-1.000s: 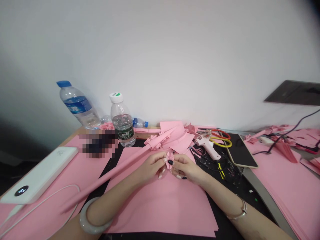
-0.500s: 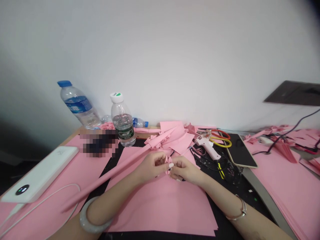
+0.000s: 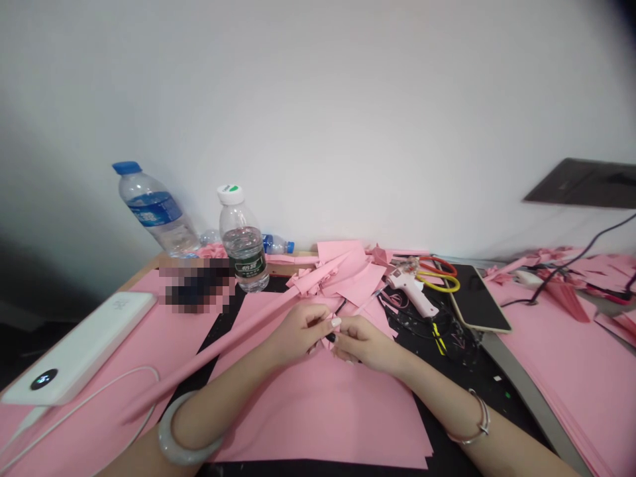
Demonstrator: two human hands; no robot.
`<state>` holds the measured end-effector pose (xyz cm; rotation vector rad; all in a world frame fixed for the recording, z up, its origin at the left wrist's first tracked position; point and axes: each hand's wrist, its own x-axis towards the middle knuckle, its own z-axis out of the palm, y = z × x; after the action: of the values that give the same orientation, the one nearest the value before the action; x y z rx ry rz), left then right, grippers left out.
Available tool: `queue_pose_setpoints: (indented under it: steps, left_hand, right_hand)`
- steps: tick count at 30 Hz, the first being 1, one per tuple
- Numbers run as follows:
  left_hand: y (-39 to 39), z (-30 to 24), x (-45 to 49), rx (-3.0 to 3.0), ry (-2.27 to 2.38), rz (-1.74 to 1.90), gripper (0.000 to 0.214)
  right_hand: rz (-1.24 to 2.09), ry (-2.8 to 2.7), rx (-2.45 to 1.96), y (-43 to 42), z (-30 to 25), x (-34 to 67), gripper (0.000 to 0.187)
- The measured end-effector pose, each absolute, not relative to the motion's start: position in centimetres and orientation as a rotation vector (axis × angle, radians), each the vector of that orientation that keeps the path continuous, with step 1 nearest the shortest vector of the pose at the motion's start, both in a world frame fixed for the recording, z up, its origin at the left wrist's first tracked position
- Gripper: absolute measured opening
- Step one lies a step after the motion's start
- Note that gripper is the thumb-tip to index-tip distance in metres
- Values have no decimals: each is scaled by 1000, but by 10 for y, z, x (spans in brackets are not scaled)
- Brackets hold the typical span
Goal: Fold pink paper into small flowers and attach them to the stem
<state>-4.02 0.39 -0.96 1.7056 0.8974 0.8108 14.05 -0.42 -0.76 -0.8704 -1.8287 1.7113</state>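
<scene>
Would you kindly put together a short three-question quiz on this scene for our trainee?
1. True or false: in the picture, the white-capped bottle stands to the left of the glue gun.
2. On which of the person's sides is the thick pale bangle worn? A) the right; B) the left; C) both.
3. What do the left hand and right hand hold between them?

Key: 1. True. 2. B. 3. A small folded paper piece, pink and mostly hidden.
</scene>
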Motion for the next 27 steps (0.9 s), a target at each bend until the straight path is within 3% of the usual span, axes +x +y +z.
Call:
queue_pose_setpoints:
  steps: [7, 17, 27]
  left_hand:
    - [0, -11, -35, 1490, 927, 847, 44]
    - [-7, -8, -29, 1678, 1147, 939, 46]
    - [-10, -12, -28, 1609, 1079, 960, 46]
  right_hand:
    - [1619, -1742, -862, -7, -14, 137, 31]
    - [1570, -1733, -867, -6, -22, 138, 41]
    - [1611, -1720, -827, -9, -18, 135, 45]
